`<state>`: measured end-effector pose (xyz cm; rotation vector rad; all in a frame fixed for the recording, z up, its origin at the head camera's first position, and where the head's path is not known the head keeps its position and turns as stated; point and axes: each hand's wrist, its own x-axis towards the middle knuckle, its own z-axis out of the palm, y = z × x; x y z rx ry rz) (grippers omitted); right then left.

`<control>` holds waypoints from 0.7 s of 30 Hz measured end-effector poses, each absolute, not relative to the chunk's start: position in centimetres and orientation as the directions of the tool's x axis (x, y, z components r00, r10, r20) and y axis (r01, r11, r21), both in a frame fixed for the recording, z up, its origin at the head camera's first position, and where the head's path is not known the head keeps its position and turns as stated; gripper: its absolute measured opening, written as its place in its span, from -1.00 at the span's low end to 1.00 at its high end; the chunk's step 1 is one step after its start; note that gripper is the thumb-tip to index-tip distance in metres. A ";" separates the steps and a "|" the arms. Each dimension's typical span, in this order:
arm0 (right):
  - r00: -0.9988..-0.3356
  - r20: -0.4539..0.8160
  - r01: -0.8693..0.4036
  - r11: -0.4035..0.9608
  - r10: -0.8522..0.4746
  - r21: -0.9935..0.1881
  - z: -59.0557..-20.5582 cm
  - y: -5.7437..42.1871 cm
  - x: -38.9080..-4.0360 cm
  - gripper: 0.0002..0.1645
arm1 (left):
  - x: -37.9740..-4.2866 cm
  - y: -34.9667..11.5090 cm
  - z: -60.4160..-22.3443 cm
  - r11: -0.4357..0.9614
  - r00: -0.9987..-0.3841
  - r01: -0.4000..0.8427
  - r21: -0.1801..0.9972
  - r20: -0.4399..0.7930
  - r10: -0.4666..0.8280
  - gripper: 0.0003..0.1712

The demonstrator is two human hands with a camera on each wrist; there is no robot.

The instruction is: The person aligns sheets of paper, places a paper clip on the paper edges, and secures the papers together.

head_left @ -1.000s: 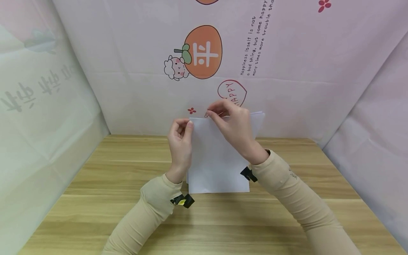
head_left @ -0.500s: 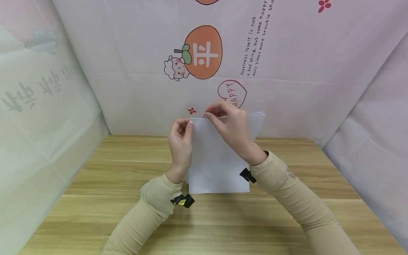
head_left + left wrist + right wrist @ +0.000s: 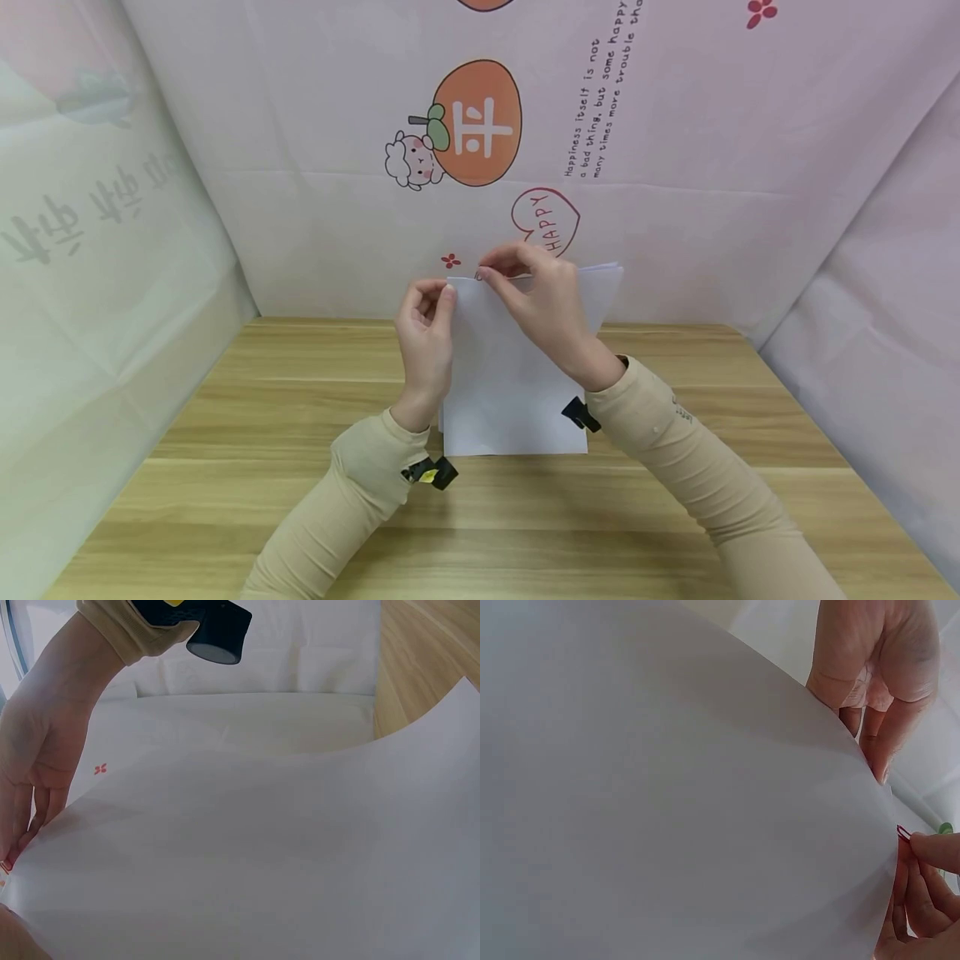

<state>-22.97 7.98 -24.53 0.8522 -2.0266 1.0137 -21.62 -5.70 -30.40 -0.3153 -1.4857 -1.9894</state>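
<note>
White sheets of paper [image 3: 513, 375] are held up on edge over the table. At their top left corner my left hand [image 3: 424, 346] pinches the edge between thumb and fingers. My right hand [image 3: 551, 304] reaches across the front of the paper and pinches a small red paper clip [image 3: 904, 834] right at the top edge, a little right of the left hand. In the right wrist view, the clip's looped end sticks out from the fingertips toward the paper. The paper fills most of both wrist views.
The wooden table [image 3: 300, 500] has a light grain. White cloth with printed cartoons and lettering hangs behind as a back wall [image 3: 675, 250], with plain cloth sides left and right. Black wrist cameras sit on both beige sleeves [image 3: 645, 408].
My right hand has slid slightly left along the top edge with the paper clip, nearer the left hand. The left hand and the paper have stayed in place.
</note>
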 end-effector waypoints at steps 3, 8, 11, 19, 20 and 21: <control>-0.531 0.813 -0.794 0.476 -0.240 -0.378 -24.5 7.9 -22.9 -0.86 | -21.6 -5.7 -30.4 -0.162 -0.775 0.607 0.778 0.534 -0.339 -0.85; -0.523 0.819 -0.795 0.481 -0.236 -0.369 -24.6 7.9 -22.9 -0.86 | -21.5 -5.7 -30.4 -0.161 -0.777 0.604 0.781 0.531 -0.338 -0.82; -0.520 0.821 -0.796 0.483 -0.235 -0.365 -24.6 7.8 -22.9 -0.86 | -21.5 -5.7 -30.3 -0.164 -0.778 0.603 0.780 0.531 -0.336 -0.80; -0.511 0.826 -0.800 0.483 -0.238 -0.356 -24.7 7.8 -22.9 -0.86 | -21.4 -5.7 -30.3 -0.170 -0.780 0.601 0.781 0.528 -0.336 -0.81; -0.510 0.826 -0.801 0.481 -0.239 -0.355 -24.7 7.8 -22.9 -0.86 | -21.4 -5.7 -30.3 -0.169 -0.780 0.601 0.781 0.528 -0.336 -0.81; -0.510 0.826 -0.802 0.480 -0.240 -0.355 -24.7 7.8 -22.9 -0.86 | -21.4 -5.7 -30.3 -0.168 -0.780 0.602 0.781 0.528 -0.335 -0.82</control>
